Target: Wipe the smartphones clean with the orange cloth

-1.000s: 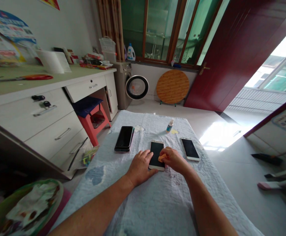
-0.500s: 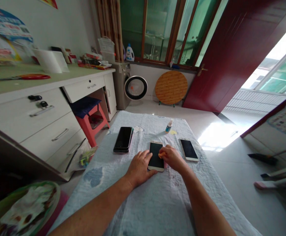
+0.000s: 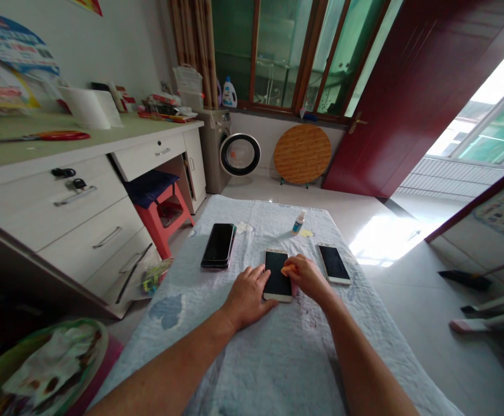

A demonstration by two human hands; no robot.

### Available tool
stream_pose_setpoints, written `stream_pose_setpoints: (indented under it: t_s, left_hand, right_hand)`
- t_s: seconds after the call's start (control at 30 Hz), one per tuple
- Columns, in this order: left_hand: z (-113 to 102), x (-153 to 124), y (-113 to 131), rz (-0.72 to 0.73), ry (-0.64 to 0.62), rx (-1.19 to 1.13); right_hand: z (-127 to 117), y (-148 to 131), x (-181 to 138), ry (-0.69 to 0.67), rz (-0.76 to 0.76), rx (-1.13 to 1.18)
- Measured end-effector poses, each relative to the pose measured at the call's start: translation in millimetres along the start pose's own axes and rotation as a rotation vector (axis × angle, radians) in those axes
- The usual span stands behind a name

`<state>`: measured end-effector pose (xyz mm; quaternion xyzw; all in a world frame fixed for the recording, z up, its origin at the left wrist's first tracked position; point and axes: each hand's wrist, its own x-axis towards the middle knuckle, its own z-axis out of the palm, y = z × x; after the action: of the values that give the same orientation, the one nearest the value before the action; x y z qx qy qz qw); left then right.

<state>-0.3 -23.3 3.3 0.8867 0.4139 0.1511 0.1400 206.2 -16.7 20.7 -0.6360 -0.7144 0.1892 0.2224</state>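
A white-framed smartphone point(image 3: 277, 283) with a dark screen lies face up on the cloth-covered table. My left hand point(image 3: 247, 294) steadies it, fingers along its left side and thumb by its bottom edge. In the closed fingers of my right hand point(image 3: 306, 277) is a small orange cloth point(image 3: 289, 270), pressed at the screen's right edge. To the right lies another white smartphone point(image 3: 335, 264). A black smartphone point(image 3: 219, 244) rests at the left on what looks like another device. Beyond the middle phone stands a small spray bottle point(image 3: 298, 223).
A pale blue cloth point(image 3: 252, 370) covers the table. Left are a white desk point(image 3: 82, 208), a red stool point(image 3: 160, 231) and a waste bin point(image 3: 104, 346). Behind stand a washing machine point(image 3: 212, 150) with its door open and a round wooden tabletop point(image 3: 302, 153).
My right hand has moved the orange cloth slightly rightward and up, towards the phone's right edge. My left hand stays against the phone.
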Motion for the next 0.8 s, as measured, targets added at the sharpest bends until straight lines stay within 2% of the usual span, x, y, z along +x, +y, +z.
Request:
stream_pose_setpoints:
  t_s: [0.1,0.27,0.53,0.67,0.8]
  left_hand:
    - [-0.6,-0.9,1.0,0.005,-0.001,0.004]
    - [1.2,-1.9,1.5,0.002,-0.009,0.015]
    - [-1.8,-1.3,4.3,-0.008,-0.03,0.016]
    - [-2.1,-1.6,3.9,0.005,-0.014,0.001]
    - [0.0,-1.9,2.6,0.008,0.009,-0.009]
  right_hand:
    - [5.4,4.3,10.2,0.106,0.062,-0.073]
    - [8.3,4.4,27.3,0.153,0.112,-0.183]
    - [26.3,-19.7,54.9,0.117,0.08,-0.246]
    - [40.1,-36.7,62.4,0.08,0.013,-0.243]
    - [42.6,-40.3,65.1,0.06,-0.024,-0.231]
